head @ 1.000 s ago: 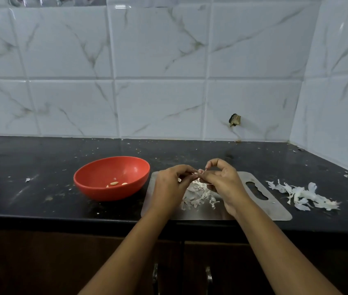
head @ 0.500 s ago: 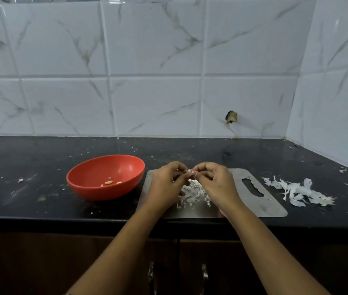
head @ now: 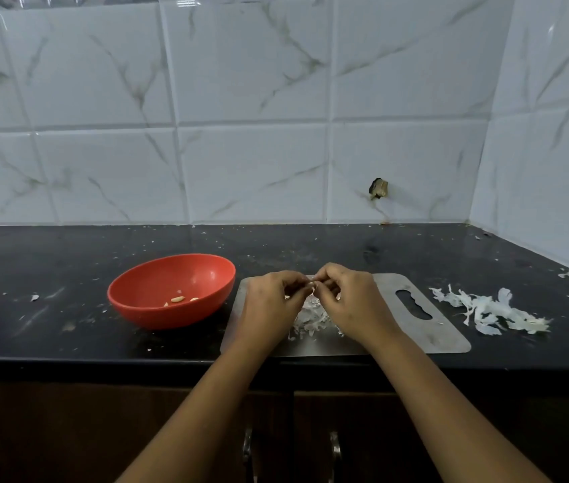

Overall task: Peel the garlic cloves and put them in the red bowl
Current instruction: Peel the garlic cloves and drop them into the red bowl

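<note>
1. A black stone tabletop [head: 67,259] runs along a wall of white marble-veined tiles [head: 248,81]. It is speckled with pale crumbs, and one small scrap of peel [head: 34,297] lies near its left end.
2. The red bowl [head: 157,317] sits on the tabletop just left of the board and tilts slightly. A few peeled cloves [head: 178,299] lie at its bottom.
3. The left hand [head: 269,305] hovers over the left part of the board. Its fingers are curled and its grip is pinched on something small at the fingertips.
4. The garlic clove [head: 312,286] is held above the board between the fingertips of both hands. Only a pale sliver of it shows, so I cannot tell how much skin is on it.
5. The right hand [head: 356,301] meets the left fingertip to fingertip. Its grip is clamped on the same clove, with the fingers bent inward.
6. A loose pile of white peels [head: 310,320] lies on the board directly beneath the two hands.
7. The steel cutting board [head: 446,331] lies flat near the tabletop's front edge. Its wavy handle slot [head: 413,305] is at the right end.
8. A dark broken hole [head: 378,188] shows in a wall tile above and behind the board.
9. A larger heap of peels [head: 488,310] rests on the bare tabletop just right of the board, near the corner of the tiled walls.
10. Two metal cupboard handles [head: 248,447] show below the tabletop's edge, between the forearms.
</note>
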Available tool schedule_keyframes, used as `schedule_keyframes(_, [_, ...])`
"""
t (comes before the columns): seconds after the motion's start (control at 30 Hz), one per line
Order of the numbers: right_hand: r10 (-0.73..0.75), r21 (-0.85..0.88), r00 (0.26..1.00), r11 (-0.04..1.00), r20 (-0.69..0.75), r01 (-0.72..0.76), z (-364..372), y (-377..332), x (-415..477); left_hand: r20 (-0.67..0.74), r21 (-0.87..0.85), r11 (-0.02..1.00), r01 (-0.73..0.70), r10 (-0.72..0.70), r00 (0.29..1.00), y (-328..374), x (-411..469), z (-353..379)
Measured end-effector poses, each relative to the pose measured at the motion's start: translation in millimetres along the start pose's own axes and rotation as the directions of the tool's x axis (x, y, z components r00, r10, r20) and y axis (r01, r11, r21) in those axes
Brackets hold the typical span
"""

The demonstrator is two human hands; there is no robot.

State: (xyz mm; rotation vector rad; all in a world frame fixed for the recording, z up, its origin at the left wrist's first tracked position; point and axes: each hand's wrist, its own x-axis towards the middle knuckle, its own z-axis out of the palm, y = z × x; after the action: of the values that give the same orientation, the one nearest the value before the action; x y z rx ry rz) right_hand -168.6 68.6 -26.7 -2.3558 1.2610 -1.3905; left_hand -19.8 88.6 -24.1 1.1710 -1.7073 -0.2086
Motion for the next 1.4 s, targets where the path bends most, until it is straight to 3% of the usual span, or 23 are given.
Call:
schedule_keyframes(0.17, [-0.140,-0.345,0.990,0.930,-0.013,0.127,4.0,-3.6,-2.1,-0.026,0.020,0.999,0.045,-0.044,0.999,-0.4,-0.1,-0.4])
schedule_keyframes(0.4, [-0.197,-0.453,0.979,0.878,-0.047,0.155,5.0,-5.1,-3.5,-0.036,-0.102,0.987,0.121,-0.125,0.992,-2.3,1.7,-0.7])
schedule_keyframes(0.53, [-0.226,-0.524,0.974,0.832,-0.020,0.182,5.4,-4.5,-4.0,0.050,-0.193,0.964,0.183,-0.176,0.983,-4.4,2.6,-2.8])
schedule_keyframes(0.63, [-0.246,-0.549,0.969,0.810,-0.001,0.205,4.5,-6.1,-4.8,0.158,-0.343,0.889,0.303,-0.263,0.952,-4.9,4.7,-6.2])
schedule_keyframes(0.77, [-0.255,-0.548,0.966,0.802,0.046,0.237,3.7,-8.3,-6.0,0.268,-0.493,0.761,0.422,-0.329,0.906,-5.9,6.5,-8.2])
schedule_keyframes(1.0, [-0.201,-0.491,0.975,0.842,0.098,0.223,3.2,-7.6,-5.5,0.396,-0.546,0.671,0.502,-0.322,0.860,-6.3,7.6,-13.5])
schedule_keyframes(1.17, [-0.045,-0.351,0.997,0.934,0.068,0.066,-0.6,-5.8,-4.8,0.349,-0.632,0.606,0.483,-0.333,0.876,-7.9,7.0,-12.4])
schedule_keyframes(1.4, [0.053,-0.265,0.999,0.963,-0.010,-0.054,-4.2,-3.4,-5.4,0.313,-0.666,0.590,0.456,-0.334,0.889,-9.6,8.2,-11.6])
